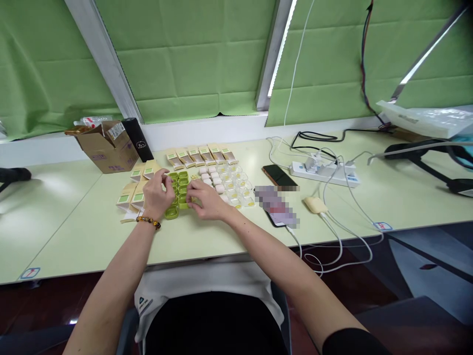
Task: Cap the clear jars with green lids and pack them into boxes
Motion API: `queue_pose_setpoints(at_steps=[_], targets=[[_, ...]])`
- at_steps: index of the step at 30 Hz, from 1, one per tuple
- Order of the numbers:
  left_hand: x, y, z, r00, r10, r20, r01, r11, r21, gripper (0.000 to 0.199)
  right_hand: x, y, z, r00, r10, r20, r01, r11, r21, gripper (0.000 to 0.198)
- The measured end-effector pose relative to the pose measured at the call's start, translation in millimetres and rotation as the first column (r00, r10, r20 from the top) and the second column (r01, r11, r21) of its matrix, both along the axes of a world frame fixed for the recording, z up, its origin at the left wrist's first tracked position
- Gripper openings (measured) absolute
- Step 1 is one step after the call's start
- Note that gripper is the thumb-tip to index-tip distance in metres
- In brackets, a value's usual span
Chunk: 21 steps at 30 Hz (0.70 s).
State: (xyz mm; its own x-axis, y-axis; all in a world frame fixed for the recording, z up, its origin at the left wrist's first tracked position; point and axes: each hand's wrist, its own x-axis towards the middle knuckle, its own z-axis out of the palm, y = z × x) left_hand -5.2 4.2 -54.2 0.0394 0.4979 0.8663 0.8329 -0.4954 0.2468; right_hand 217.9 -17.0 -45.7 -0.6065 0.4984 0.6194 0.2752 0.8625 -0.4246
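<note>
Small green open-topped cases [172, 212] stand in two columns in front of me, and my hands are on either side of them. My left hand [158, 194] is at the left column, fingers bent, with a gap between thumb and index finger and nothing visible in it. My right hand [207, 199] pinches the edge of a green case [183, 202] in the right column. Beyond the right hand lie rows of pale pink-white rounded pieces [219, 189] and clear plastic shells with yellow marks [236, 202]. My right fingertips are partly hidden.
Folded beige cards with green squares [199, 157] line the back; more [125, 197] stand left. A cardboard box [107, 150] and black box [137, 138] are at the back left. Rightward lie phones [279, 176], a power strip [323, 172], cables and a yellow charger [315, 205].
</note>
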Motion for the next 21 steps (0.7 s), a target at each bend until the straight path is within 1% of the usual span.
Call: queue_pose_setpoints(at_steps=[2,3,4,5,7,10,11,13,16,18,19,21], targets=[[1.4,-0.5,1.1,1.000,-0.020,0.007,0.020,0.999,0.033,0.024,1.5,2.0,2.1,0.985,0.034,-0.170,-0.054,0.992,-0.114,0.003],[2.4,-1.0,1.8,1.000,-0.027,0.005,0.027,0.998,0.052,0.023,1.5,3.4,2.4,0.966,0.049,-0.255,-0.096,0.979,-0.177,0.003],[3.6,-1.7,2.5,0.999,-0.032,0.001,0.032,0.997,0.072,0.021,0.8,5.2,2.2,0.939,0.058,-0.340,-0.148,0.958,-0.245,0.008],[4.8,-2.3,3.2,0.999,-0.037,-0.008,0.037,0.995,0.092,0.020,-0.2,7.3,1.6,0.904,0.060,-0.424,-0.208,0.927,-0.313,0.014],[7.1,-3.9,4.6,0.998,-0.049,-0.030,0.053,0.990,0.129,0.017,-2.8,12.4,-0.6,0.815,0.032,-0.578,-0.339,0.836,-0.432,0.027],[10.4,-6.7,6.5,0.997,-0.065,-0.049,0.072,0.986,0.149,0.014,-4.9,18.7,-2.2,0.669,-0.059,-0.741,-0.515,0.682,-0.519,0.042],[11.4,-7.9,7.1,0.996,-0.074,-0.049,0.080,0.986,0.144,0.015,-4.6,19.8,-1.8,0.630,-0.095,-0.771,-0.558,0.635,-0.534,0.043],[13.3,-10.3,8.1,0.994,-0.097,-0.047,0.102,0.987,0.122,0.017,-2.8,20.4,0.3,0.574,-0.167,-0.802,-0.629,0.537,-0.562,0.037],[15.9,-13.0,8.7,0.993,-0.105,-0.058,0.110,0.990,0.084,0.022,0.1,19.9,3.2,0.533,-0.298,-0.792,-0.677,0.411,-0.610,0.030],[17.2,-13.7,8.3,0.991,-0.112,-0.069,0.116,0.991,0.067,0.025,0.8,20.4,3.1,0.527,-0.364,-0.768,-0.684,0.355,-0.637,0.025],[17.7,-13.9,7.9,0.989,-0.126,-0.076,0.131,0.990,0.058,0.027,0.8,21.0,2.5,0.525,-0.382,-0.760,-0.687,0.337,-0.644,0.023],[18.7,-14.2,7.2,0.980,-0.173,-0.100,0.178,0.983,0.039,0.031,0.3,22.6,0.7,0.517,-0.397,-0.759,-0.695,0.323,-0.642,0.020]])
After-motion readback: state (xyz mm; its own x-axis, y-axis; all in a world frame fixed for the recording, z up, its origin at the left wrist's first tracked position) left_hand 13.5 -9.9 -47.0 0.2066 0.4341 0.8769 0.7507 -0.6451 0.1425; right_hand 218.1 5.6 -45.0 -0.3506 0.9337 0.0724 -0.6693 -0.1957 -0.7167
